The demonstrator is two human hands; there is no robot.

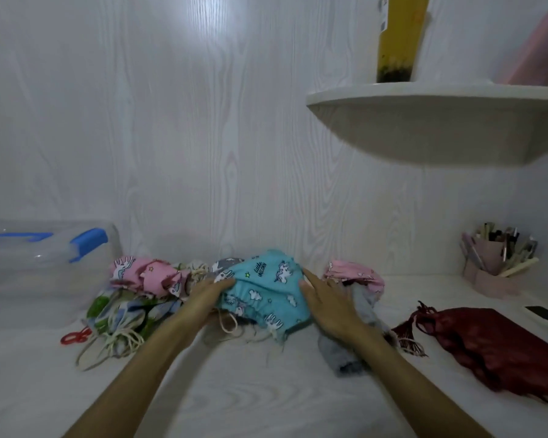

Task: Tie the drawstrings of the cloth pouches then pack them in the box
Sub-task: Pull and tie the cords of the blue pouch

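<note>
Against a pale wood-grain wall, a white tabletop point(266, 390) is shown with a turquoise unicorn-print pouch point(266, 292) at its centre, taken here as the landmark. Far to the left of that pouch, a clear plastic box point(38, 270) with blue clips is seen standing against the wall. Between box and turquoise pouch, a pink unicorn-print pouch point(146, 275) is piled on a green-and-white pouch point(121, 311) whose cream cords are spread loose toward the table's front edge; a small red object point(75, 336), too blurred to identify, is seen just left of those cords. The turquoise pouch is flanked by both hands. Its left edge is touched by the left hand point(206, 294), the fingers held out nearly straight against the cloth. Its right edge is met by the right hand point(326, 303), fingers likewise extended and flat; nothing is visibly pinched by either hand. A cream drawstring point(228, 325) is seen hanging loose below the pouch's gathered hem. Just right of the pouch, under the right wrist, a grey cloth point(358, 314) lies with a second pink pouch point(355, 273) behind it. Further right, a dark red tasselled pouch point(487, 346) is laid flat, with a pink holder of brushes point(494, 267) behind it near the wall. Above and to the right, a white corner shelf point(424, 121) is mounted.
</note>
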